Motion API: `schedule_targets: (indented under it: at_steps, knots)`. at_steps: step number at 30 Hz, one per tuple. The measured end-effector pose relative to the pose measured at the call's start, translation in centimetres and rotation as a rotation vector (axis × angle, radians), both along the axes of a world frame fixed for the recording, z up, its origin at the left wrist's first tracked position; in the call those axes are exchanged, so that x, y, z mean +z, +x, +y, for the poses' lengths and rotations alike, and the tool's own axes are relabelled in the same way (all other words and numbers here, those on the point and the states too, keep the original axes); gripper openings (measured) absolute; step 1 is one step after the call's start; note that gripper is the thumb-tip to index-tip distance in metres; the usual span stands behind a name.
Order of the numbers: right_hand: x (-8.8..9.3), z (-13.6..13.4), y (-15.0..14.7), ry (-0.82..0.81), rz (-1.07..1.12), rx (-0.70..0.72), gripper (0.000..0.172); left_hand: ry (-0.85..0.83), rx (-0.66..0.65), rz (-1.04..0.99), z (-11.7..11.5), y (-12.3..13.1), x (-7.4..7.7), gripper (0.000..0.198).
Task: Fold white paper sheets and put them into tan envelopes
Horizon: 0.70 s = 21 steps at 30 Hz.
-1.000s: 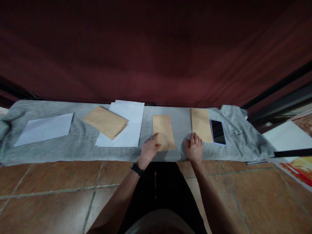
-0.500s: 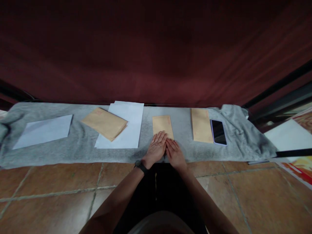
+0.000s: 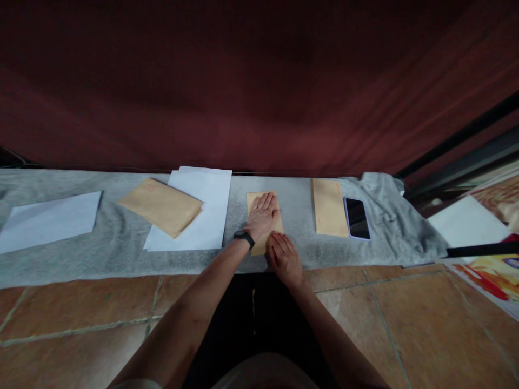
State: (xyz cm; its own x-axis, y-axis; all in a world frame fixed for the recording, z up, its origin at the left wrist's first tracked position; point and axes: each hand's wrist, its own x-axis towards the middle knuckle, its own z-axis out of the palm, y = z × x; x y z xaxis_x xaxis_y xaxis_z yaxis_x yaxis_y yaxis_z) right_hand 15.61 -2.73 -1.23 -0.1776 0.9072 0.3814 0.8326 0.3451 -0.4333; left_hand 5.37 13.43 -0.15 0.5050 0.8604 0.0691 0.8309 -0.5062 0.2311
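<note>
A tan envelope (image 3: 278,222) lies upright on the grey cloth (image 3: 121,254) straight ahead. My left hand (image 3: 262,213), with a black watch on its wrist, lies flat on the envelope's upper half, fingers stretched out. My right hand (image 3: 283,256) rests flat on the envelope's near end, fingers together and extended. Neither hand grips anything.
On the cloth also lie a tan envelope stack (image 3: 161,206) over white sheets (image 3: 203,221), a white sheet (image 3: 46,220) at the far left, another tan envelope (image 3: 327,207) and a dark phone (image 3: 357,218) to the right. A dark red curtain hangs behind. Tiled floor lies in front.
My right hand came from beside the right envelope to the middle envelope. My left hand then slid forward along that envelope toward its far end.
</note>
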Motion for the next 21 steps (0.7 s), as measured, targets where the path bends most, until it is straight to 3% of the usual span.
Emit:
schedule_targets:
  at_steps: [4,7,12,21]
  knots:
    - [0.2,0.0,0.1,-0.008,0.022,0.004,0.046,0.007,0.029,-0.007,2.1,0.5,0.1,0.060]
    - [0.3,-0.1,0.2,-0.016,0.038,0.008,0.044,0.020,-0.023,0.007,2.2,0.3,0.2,0.058]
    - [0.2,-0.2,0.2,0.000,0.065,-0.002,0.037,0.037,-0.163,0.025,0.5,-0.5,0.1,0.057]
    - [-0.4,-0.3,0.2,0.050,0.081,-0.039,0.029,0.039,-0.288,0.029,-2.3,-1.5,-0.2,0.057]
